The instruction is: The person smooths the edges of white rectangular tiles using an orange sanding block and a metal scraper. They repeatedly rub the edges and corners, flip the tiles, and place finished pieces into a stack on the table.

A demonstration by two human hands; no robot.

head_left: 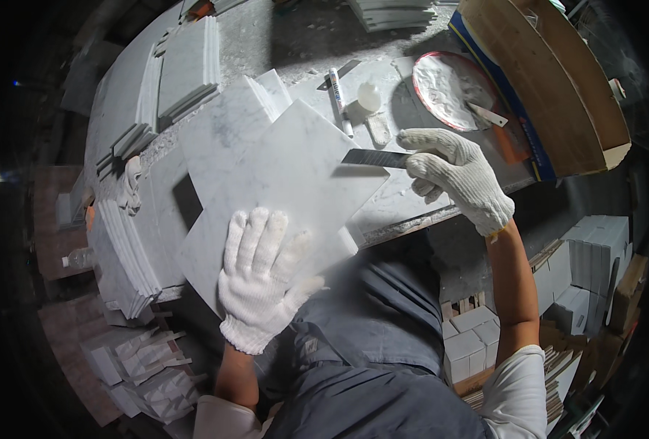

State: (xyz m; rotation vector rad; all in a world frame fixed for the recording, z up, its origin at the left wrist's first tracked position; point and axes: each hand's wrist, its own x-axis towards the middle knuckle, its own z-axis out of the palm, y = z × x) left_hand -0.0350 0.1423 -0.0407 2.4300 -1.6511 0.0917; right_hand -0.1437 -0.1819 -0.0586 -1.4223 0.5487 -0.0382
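Note:
A white tile with grey veins (315, 157) lies turned cornerwise on top of other marble tiles at the table's near edge. My left hand (260, 274), in a white knit glove, rests flat on its lower left part with the fingers stretched out. Between the thumb and fingers of my right hand (452, 172), also gloved, is a thin dark flat blade (374, 158). The blade is over the tile's right corner; whether it touches the surface I cannot tell. My fingers hide its right end.
Beyond the tile lie a white marker (340, 102) and a small white bottle (369, 97). A red-rimmed bowl of white paste (452, 91) holds a putty knife (487, 114). An open cardboard box (551, 80) stands at the right. Tile stacks (187, 69) line the left.

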